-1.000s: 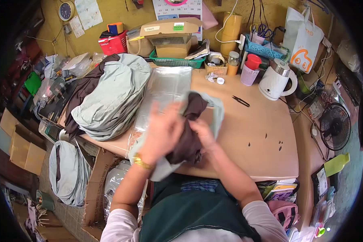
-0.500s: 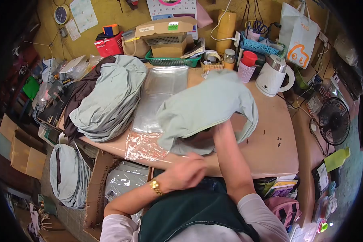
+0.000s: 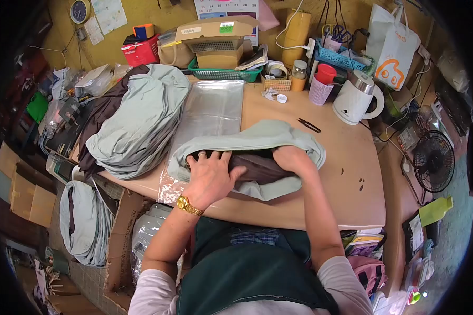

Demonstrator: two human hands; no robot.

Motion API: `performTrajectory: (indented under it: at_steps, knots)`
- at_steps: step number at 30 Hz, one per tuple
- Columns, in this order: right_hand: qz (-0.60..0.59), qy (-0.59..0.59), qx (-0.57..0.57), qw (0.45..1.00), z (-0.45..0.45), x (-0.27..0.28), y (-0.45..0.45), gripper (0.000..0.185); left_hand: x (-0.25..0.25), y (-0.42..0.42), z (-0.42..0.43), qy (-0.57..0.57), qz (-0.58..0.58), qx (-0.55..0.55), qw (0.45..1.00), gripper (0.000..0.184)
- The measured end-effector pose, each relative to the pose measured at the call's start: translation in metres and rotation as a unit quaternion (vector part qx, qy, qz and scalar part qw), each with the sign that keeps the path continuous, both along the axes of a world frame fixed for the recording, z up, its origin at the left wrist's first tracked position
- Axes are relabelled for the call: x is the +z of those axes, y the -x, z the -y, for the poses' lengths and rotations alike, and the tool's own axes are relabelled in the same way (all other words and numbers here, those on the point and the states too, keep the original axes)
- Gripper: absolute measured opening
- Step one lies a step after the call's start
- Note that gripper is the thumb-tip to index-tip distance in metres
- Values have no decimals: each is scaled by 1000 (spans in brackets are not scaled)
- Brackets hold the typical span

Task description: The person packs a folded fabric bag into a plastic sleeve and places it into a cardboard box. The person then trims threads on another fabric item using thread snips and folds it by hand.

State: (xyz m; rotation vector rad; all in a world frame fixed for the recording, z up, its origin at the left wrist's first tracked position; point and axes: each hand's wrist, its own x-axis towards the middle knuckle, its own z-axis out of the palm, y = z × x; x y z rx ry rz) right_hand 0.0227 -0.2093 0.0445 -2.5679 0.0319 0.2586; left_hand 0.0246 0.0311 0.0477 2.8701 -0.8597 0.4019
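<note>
A pale grey-green cloth piece (image 3: 270, 134) with a dark brown inner side (image 3: 257, 167) lies on the table, its wide opening facing me. My left hand (image 3: 211, 176) rests at the left of the opening, fingers spread, the fingertips reaching in against the brown fabric. At the right end, my right hand (image 3: 293, 159) is inside the opening; the cloth hides its fingers. Black thread snips (image 3: 309, 125) lie behind the cloth piece, to the right. Clear plastic bags (image 3: 210, 107) lie flat to the left, partly under it.
A tall stack of similar cloth pieces (image 3: 142, 121) stands at the table's left. Along the back are a green basket (image 3: 223, 73), a pink cup (image 3: 319, 92) and a white kettle (image 3: 355, 100). An open cardboard box (image 3: 122, 241) stands below the front edge, left of me.
The cloth piece has come down onto the table, its opening now turned toward me. My left hand has moved up to the opening. The snips and a small white cap are now uncovered.
</note>
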Motion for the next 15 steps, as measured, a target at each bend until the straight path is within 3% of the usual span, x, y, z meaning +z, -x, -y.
performTrajectory:
  at_steps: [2, 4, 5, 7, 9, 11, 12, 13, 14, 15]
  knots:
    - [31, -72, 27, 997, -5, 9, 16, 44, 19, 8, -3, -92, -66, 8, 994, 69]
    - [27, -197, 229, 953, -5, 43, 41, 37, 32, 8, -10, -102, -82, 4, 991, 70]
    - [26, -197, 229, 953, -7, 55, 46, 37, 35, 5, -13, -110, -95, -1, 989, 70]
    - [-80, 88, 141, 983, -12, 69, 48, 37, 39, 5, -16, -102, -115, -10, 988, 70]
    - [-139, 78, 178, 971, 10, 67, 39, 44, 54, 16, -18, -87, -152, -51, 983, 67]
    - [-84, -65, 212, 972, 32, 63, 41, 49, 70, 30, -21, -78, -147, -100, 981, 60]
    - [50, 32, 239, 969, 33, 62, 48, 44, 71, 33, -24, -45, -166, -155, 973, 54]
    - [49, 32, 239, 969, 27, 63, 54, 44, 73, 35, -26, -12, -184, -208, 961, 48]
    - [153, 9, 266, 952, 15, 63, 61, 39, 76, 37, -24, -29, -184, -181, 966, 34]
    - [254, -13, 290, 923, 6, 61, 67, 35, 76, 35, -25, -28, -186, -180, 965, 34]
